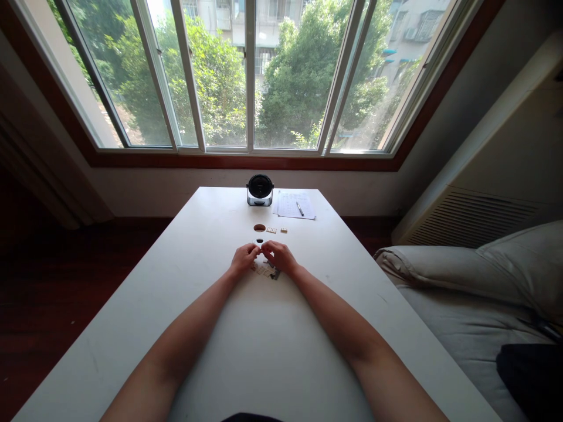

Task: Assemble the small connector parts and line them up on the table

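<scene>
My left hand [245,258] and my right hand [280,257] meet over the middle of the white table [268,340]. Both have their fingers curled in, the fingertips nearly touching, and whatever is pinched there is too small to make out. Just beyond the fingertips lies a small white ring with a dark centre [259,241], possibly a roll of tape. Under and between the hands is a cluster of small pale and dark flat pieces [266,270], partly covered by them. Two small tan pieces with rows of dots, a larger one [271,230] and a smaller one [284,230], lie farther off.
A brown oval [259,228], perhaps a hole in the tabletop, is beyond the ring. A small black fan [260,189] stands at the far edge. Beside it are paper sheets [294,205] with a pen [299,208]. A grey sofa [457,310] is on the right.
</scene>
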`<state>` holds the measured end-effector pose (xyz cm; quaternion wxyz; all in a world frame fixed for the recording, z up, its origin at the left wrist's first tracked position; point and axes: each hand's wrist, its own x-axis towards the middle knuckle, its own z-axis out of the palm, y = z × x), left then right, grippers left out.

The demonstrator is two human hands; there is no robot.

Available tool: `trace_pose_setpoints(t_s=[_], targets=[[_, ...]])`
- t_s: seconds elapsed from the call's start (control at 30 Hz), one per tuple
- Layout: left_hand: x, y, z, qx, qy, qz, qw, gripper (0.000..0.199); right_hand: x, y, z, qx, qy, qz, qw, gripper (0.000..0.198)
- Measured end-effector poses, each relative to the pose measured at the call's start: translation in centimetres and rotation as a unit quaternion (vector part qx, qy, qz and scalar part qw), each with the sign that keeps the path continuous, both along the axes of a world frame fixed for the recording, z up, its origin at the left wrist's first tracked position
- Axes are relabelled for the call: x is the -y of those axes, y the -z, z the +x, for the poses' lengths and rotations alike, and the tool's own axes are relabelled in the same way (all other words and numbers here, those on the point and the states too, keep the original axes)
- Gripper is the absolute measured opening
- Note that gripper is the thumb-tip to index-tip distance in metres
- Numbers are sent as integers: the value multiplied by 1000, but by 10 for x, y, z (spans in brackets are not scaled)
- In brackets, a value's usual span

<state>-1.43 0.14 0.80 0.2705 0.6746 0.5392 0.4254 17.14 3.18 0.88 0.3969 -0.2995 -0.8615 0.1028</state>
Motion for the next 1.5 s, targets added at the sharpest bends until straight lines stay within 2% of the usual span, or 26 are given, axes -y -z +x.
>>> trace_pose_setpoints(t_s=[0.13, 0.7, 1.3, 1.5], targets=[[-1, 1, -1, 12, 0, -6, 1000, 37, 0, 1, 0, 9, -1, 0, 1000, 7], [-1, 0, 1, 34, -4, -17, 999, 32, 0, 1, 1, 44, 3, 26, 999, 12], [6, -8, 2, -7, 1, 14, 1000, 23, -4, 5, 1, 59, 33, 36, 997, 11], [8, -10, 2, -6, 0, 10, 1000, 27, -5, 7, 1, 45, 38, 31, 998, 10]])
